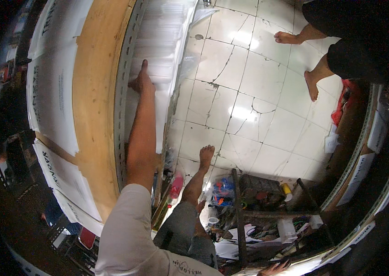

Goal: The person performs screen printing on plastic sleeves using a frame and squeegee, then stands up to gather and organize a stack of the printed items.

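My left hand reaches into a long shelf bay, its thumb stretched out and apart from the fingers. It rests against a row of clear plastic sleeves, packed closely in the bay; the fingertips are partly hidden on the far side of the hand. At the lower edge, my right hand is only partly in view. Its fingers lie extended beside a pale shelf edge, and I make out nothing held in them.
A perforated metal rail and a wooden board border the bay on the left. Another person's bare foot stands on the cracked tile floor. A dark rack with papers and a toolbox stands below. A pink bottle is near my leg.
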Available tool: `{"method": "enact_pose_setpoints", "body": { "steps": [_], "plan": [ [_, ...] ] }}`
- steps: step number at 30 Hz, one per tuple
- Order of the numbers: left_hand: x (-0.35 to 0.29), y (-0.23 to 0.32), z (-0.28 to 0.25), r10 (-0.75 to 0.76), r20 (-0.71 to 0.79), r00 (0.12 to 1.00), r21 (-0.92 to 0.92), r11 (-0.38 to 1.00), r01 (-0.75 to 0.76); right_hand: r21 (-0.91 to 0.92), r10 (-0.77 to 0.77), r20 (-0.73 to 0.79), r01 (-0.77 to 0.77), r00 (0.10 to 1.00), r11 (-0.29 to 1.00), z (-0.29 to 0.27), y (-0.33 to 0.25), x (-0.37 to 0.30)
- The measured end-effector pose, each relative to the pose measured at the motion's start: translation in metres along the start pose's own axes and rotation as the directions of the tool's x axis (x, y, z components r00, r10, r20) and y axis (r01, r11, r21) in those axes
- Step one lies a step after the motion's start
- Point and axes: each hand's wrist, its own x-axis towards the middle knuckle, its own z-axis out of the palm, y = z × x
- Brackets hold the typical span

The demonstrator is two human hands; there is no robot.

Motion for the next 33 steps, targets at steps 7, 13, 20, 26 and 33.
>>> {"method": "enact_pose_setpoints", "body": {
  "steps": [7,13,20,26,33],
  "plan": [
    [0.016,-0.005,-0.002,0.14,-0.007,0.99,0.329,0.935,-0.13,0.039,-0.053,-0.03,0.054,0.998,0.998,-0.003,-0.003,0.009],
    [0.024,-0.022,-0.016,0.012,-0.043,0.999,-0.074,0.997,-0.015,0.019,-0.042,-0.044,0.043,0.998,0.999,-0.001,-0.003,0.006],
    [0.027,-0.017,-0.01,0.06,-0.011,0.998,0.075,0.995,-0.059,0.027,-0.043,-0.061,0.045,0.997,0.999,-0.002,-0.004,0.007],
    [0.031,-0.012,0.01,0.151,-0.105,0.983,0.279,0.953,-0.117,0.012,0.018,0.055,-0.019,0.998,1.0,-0.014,-0.011,0.015],
    [0.051,-0.027,-0.011,-0.015,0.045,0.999,-0.011,1.0,0.015,0.049,0.013,0.003,-0.013,1.0,0.999,-0.011,-0.01,0.012]
  ]
}}
